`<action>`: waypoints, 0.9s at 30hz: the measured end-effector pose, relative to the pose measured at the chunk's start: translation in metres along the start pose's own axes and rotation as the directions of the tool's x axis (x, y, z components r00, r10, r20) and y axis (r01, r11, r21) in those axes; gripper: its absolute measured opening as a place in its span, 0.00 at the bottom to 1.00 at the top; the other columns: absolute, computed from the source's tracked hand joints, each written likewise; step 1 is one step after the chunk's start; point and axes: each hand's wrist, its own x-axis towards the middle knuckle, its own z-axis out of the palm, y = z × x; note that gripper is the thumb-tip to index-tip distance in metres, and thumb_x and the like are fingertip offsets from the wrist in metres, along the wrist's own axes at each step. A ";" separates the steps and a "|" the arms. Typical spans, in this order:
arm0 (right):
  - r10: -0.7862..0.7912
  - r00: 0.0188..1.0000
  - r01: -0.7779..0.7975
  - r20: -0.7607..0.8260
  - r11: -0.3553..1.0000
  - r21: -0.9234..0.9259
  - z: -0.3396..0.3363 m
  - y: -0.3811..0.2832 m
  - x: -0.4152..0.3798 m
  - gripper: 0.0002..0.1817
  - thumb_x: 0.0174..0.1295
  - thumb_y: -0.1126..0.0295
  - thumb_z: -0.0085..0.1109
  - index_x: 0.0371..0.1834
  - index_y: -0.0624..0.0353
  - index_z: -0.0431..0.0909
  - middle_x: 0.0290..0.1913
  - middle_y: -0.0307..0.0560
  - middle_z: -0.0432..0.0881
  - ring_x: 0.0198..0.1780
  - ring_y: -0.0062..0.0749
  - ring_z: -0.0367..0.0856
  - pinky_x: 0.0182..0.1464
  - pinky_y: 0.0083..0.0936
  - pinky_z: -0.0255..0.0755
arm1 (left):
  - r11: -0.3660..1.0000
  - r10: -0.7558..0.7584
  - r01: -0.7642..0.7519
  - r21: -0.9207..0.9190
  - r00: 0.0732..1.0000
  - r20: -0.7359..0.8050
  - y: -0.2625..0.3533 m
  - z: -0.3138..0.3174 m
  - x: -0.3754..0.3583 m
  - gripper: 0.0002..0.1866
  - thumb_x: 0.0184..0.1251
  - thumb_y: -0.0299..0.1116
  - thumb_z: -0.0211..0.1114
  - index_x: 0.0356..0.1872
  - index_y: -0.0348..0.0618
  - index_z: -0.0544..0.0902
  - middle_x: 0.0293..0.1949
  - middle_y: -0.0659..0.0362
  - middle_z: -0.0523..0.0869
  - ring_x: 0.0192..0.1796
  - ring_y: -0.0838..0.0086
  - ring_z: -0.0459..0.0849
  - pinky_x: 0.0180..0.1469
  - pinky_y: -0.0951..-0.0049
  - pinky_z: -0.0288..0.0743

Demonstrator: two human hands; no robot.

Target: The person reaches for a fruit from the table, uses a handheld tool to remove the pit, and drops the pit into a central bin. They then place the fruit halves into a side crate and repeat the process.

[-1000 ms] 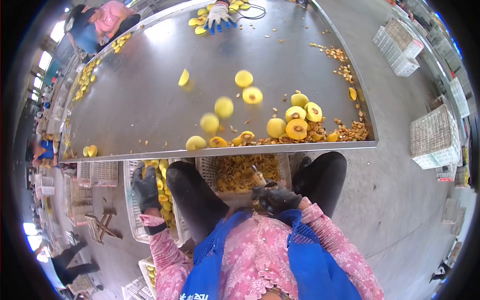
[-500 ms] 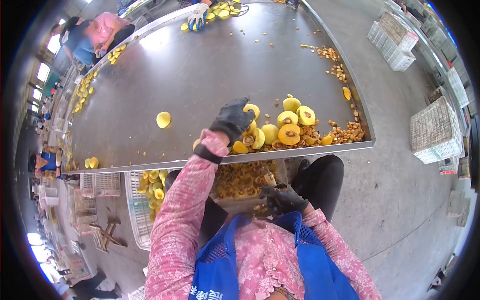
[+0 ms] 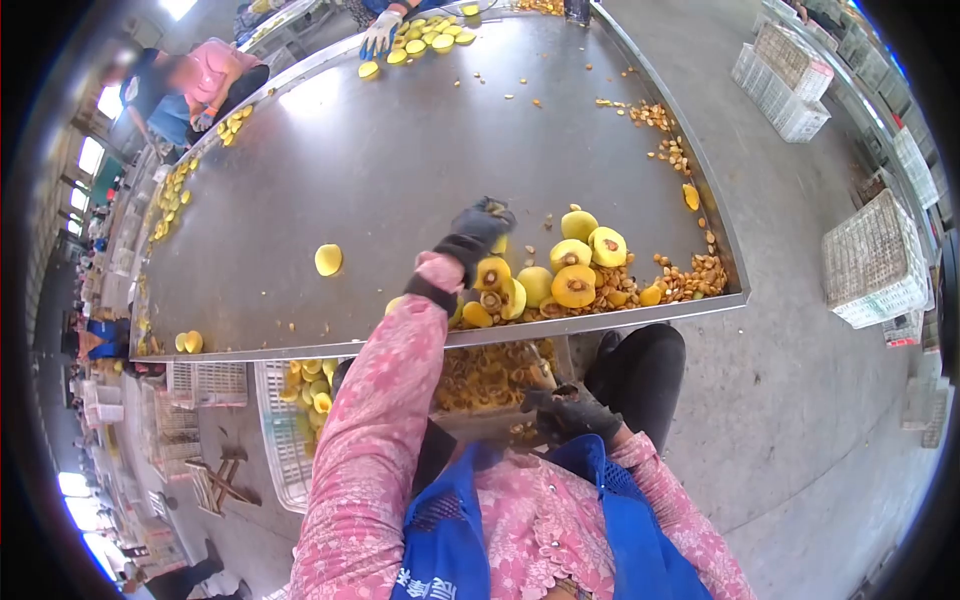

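Note:
My left hand [image 3: 475,232], in a black glove with a pink flowered sleeve, reaches over the near edge of the steel table [image 3: 400,150]. Its curled fingers rest on the left side of a pile of yellow peach halves [image 3: 560,270]; whether it grips one is hidden. My right hand [image 3: 572,416], also black-gloved, stays low by my lap. It is closed around a small pale-handled tool [image 3: 545,376] above a crate of pits [image 3: 485,375].
Loose pits [image 3: 695,278] lie along the table's right rim. A lone half [image 3: 328,259] and two more halves [image 3: 185,342] sit further left. A white crate of peach halves [image 3: 300,400] stands under the table. A co-worker's gloved hand [image 3: 380,35] works at the far end, and white crates [image 3: 870,265] are stacked on the right.
My left hand rose from beside the crate under the table onto the fruit pile. The rolling peach halves have gathered at the near edge. My right hand has barely moved.

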 end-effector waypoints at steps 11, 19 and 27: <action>-0.018 0.996 0.020 0.088 1.000 -0.022 0.043 -0.086 -0.025 0.13 0.62 0.63 0.53 0.46 0.58 0.73 0.21 0.36 0.72 0.18 0.15 0.68 0.20 0.13 0.60 | 0.908 0.396 -0.402 -0.119 0.915 -0.074 0.048 0.003 -0.153 0.21 0.55 0.31 0.69 0.49 0.34 0.75 0.47 0.52 0.81 0.48 0.74 0.80 0.53 0.73 0.73; -0.246 0.969 0.246 0.012 0.966 -0.082 0.061 -0.077 -0.021 0.14 0.63 0.62 0.53 0.46 0.59 0.72 0.23 0.38 0.75 0.17 0.16 0.69 0.18 0.12 0.61 | 0.834 0.552 -0.551 0.026 0.834 -0.014 0.019 0.015 -0.186 0.25 0.55 0.24 0.64 0.56 0.34 0.71 0.54 0.52 0.77 0.58 0.68 0.74 0.62 0.71 0.64; -0.152 0.986 0.145 -0.072 0.985 -0.094 0.064 -0.062 -0.007 0.18 0.60 0.67 0.58 0.52 0.57 0.69 0.32 0.38 0.77 0.22 0.15 0.73 0.19 0.12 0.65 | 0.761 0.605 -0.620 0.189 0.785 0.137 0.003 0.010 -0.195 0.23 0.57 0.25 0.60 0.57 0.39 0.71 0.57 0.52 0.75 0.58 0.64 0.74 0.62 0.69 0.64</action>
